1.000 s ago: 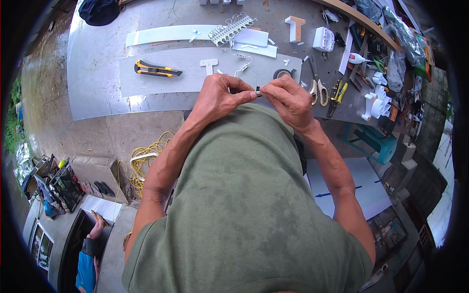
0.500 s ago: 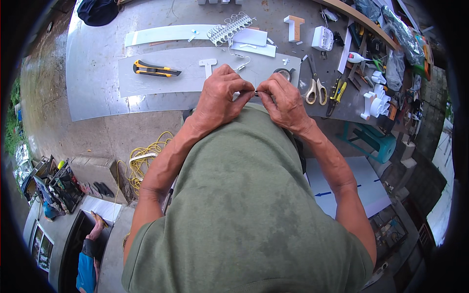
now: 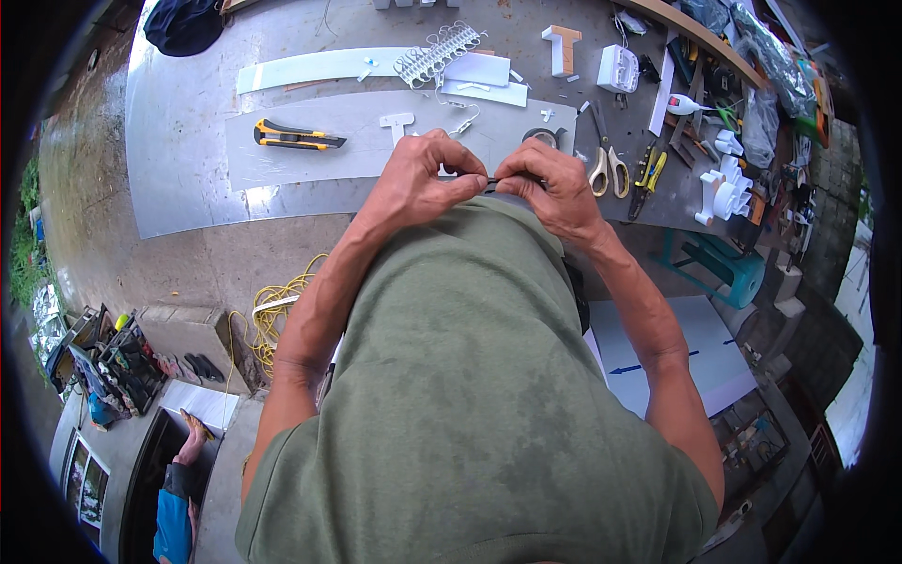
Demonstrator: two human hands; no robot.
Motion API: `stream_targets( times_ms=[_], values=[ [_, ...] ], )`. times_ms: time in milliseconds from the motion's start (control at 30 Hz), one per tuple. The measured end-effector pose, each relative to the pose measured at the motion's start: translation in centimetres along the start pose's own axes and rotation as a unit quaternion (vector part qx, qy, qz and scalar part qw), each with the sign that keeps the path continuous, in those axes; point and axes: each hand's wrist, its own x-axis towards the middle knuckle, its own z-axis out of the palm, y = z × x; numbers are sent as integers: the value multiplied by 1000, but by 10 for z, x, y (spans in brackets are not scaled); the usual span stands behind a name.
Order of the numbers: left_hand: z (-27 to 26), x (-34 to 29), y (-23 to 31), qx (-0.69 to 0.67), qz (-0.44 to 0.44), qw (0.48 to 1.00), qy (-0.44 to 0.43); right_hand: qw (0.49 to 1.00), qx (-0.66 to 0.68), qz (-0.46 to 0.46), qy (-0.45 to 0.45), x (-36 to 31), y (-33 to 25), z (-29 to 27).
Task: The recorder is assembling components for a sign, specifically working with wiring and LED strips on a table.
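Note:
Close in front of my body, at the table's near edge, my left hand (image 3: pixel 423 180) and my right hand (image 3: pixel 556 193) face each other with fingertips pinched. Between them runs a short, thin black strip (image 3: pixel 491 180), mostly hidden by the fingers. Just beyond my right hand lies a roll of dark tape (image 3: pixel 545 137). A flat white T-shaped piece (image 3: pixel 396 122) rests past my left hand. White wire leads from a bundle of small white light modules (image 3: pixel 438 58) toward the hands. Left of them lies a yellow and black utility knife (image 3: pixel 299 135).
Scissors (image 3: pixel 609 171) and yellow-handled pliers (image 3: pixel 650 175) lie right of my hands. A white T-shaped block (image 3: pixel 562 52) and a white box-like device (image 3: pixel 618 69) stand farther back. Tools and white cut pieces crowd the right end. Behind, yellow cable (image 3: pixel 271 320) coils on the floor.
My hands have drawn slightly apart, and more of the black strip shows between them. The left fingers have arched wider. The view has shifted a little.

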Motion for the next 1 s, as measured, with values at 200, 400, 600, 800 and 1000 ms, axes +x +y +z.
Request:
stream_targets(
  times_ms=[200,400,600,800,1000],
  values=[
    [-9,3,-13,-222,-129,965,-53,998,47,29,-38,5,-13,-5],
    [-5,3,-16,-242,-140,958,-59,998,36,35,-44,9,-15,-4],
    [-2,3,-16,-269,-160,948,-60,997,18,9,-69,7,-16,-3],
    [0,4,-31,-340,-211,913,-76,992,-114,-63,2,5,-12,10],
    [-1,2,-33,-356,-222,904,-82,978,-157,-133,24,5,-8,10]
  ],
)
